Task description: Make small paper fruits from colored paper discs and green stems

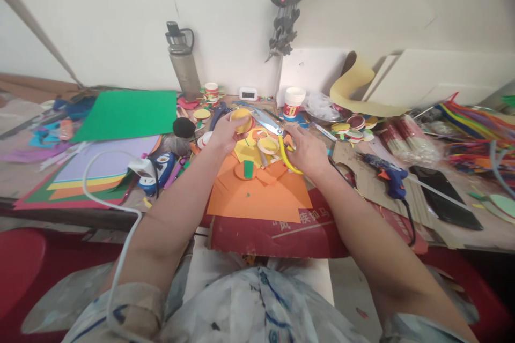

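Note:
My left hand (226, 134) is closed on a small round yellow-topped piece (241, 120), perhaps cut from a paper cup. In my right hand (309, 151) is a pair of scissors (269, 122) with yellow handles, the blades pointing up and left towards the yellow piece. I cannot tell whether the blades touch it. Under both hands lie orange paper (257, 198) and yellow paper scraps. Among them are another round cup piece (268, 146) with a yellow face and a small green scrap (248, 170).
Green paper (129, 115) and a stack of coloured sheets (92, 171) are at left. A bottle (184, 64), a clock (248, 94) and paper cups (294, 103) stand along the wall. To the right lie a glue gun (386, 171), a black phone (444, 195) and coloured pipe cleaners (478, 123).

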A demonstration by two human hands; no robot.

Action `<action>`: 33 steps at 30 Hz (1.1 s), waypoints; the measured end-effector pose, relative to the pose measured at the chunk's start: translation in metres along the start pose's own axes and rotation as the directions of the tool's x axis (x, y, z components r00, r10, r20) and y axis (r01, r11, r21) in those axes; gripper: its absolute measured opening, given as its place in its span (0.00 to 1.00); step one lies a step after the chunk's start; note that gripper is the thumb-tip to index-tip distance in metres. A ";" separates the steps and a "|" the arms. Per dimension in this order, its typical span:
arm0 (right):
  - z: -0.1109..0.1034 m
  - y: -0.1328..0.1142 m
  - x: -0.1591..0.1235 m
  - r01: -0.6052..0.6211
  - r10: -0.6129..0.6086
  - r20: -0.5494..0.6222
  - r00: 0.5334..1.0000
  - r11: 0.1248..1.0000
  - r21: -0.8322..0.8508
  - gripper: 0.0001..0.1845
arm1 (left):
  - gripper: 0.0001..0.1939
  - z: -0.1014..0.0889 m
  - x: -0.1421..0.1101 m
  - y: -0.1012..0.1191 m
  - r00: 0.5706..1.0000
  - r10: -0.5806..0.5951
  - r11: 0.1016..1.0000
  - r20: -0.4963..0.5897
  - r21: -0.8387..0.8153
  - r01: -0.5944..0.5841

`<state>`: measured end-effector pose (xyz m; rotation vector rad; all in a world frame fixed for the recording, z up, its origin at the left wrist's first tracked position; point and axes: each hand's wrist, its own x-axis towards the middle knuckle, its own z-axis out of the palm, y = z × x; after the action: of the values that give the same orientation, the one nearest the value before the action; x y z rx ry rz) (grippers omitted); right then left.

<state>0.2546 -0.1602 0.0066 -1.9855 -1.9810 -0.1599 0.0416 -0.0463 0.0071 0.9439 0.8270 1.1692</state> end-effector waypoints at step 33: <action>0.005 0.010 0.007 -0.267 0.275 0.147 0.950 0.961 -0.069 0.26 | 0.08 0.003 0.003 0.000 0.993 -0.114 0.970 -0.026 -0.220 0.105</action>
<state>0.2638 -0.1523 0.0027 -2.3413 -1.7805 0.0145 0.0452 -0.0437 0.0077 0.6890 0.7544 1.1583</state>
